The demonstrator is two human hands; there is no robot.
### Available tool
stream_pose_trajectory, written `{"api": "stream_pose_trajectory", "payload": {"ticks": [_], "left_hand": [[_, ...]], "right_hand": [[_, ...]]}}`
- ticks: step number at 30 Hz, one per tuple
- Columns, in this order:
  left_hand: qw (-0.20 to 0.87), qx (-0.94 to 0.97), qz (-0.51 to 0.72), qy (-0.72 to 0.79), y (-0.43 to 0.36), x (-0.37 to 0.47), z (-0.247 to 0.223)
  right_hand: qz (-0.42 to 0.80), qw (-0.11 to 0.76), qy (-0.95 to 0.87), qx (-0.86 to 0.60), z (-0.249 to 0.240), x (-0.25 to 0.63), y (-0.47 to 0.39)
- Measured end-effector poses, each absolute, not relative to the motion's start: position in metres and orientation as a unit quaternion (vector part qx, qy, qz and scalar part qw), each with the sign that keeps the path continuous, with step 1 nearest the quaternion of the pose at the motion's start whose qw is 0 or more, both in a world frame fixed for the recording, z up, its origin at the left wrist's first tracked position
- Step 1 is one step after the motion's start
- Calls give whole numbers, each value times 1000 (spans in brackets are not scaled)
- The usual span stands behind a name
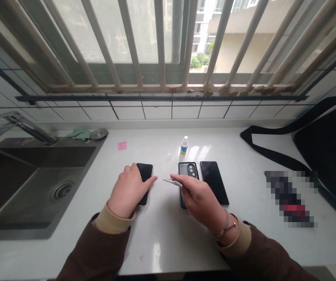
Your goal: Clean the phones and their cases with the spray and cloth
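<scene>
My left hand point(128, 187) rests over a black phone point(146, 169) lying flat on the white counter. Its thumb reaches past the phone's right edge, and the other fingers curl at the left side. In my right hand point(199, 197), a thin, folded whitish wipe or cloth point(172, 182) is pinched; its exact kind is unclear. Partly hidden under that hand lies a black phone case point(182, 170) with camera cutouts. A second black phone point(214, 177) lies just right of the case. Behind them stands a small white spray bottle point(184, 146) with a blue and orange label.
On the left is a steel sink point(77, 168) with a tap point(36, 130), a green cloth point(80, 134) and a drain strainer point(99, 134). A pink sticky note point(122, 145) lies behind my left hand. A black bag point(326, 136) with a strap and a pixelated object point(291, 195) lie right.
</scene>
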State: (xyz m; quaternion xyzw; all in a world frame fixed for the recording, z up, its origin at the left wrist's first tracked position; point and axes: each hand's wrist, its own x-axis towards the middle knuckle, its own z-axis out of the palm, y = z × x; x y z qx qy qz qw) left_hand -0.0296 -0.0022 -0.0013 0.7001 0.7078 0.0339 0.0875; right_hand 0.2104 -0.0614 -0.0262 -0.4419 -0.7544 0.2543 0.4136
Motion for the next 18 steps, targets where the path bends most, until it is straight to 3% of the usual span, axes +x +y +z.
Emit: {"api": "stream_pose_trajectory", "payload": {"ticks": [18], "left_hand": [[-30,715,-51,697,-20,-4,-8]], "right_hand": [[210,366,-730,-537,-27,211,-58]]}}
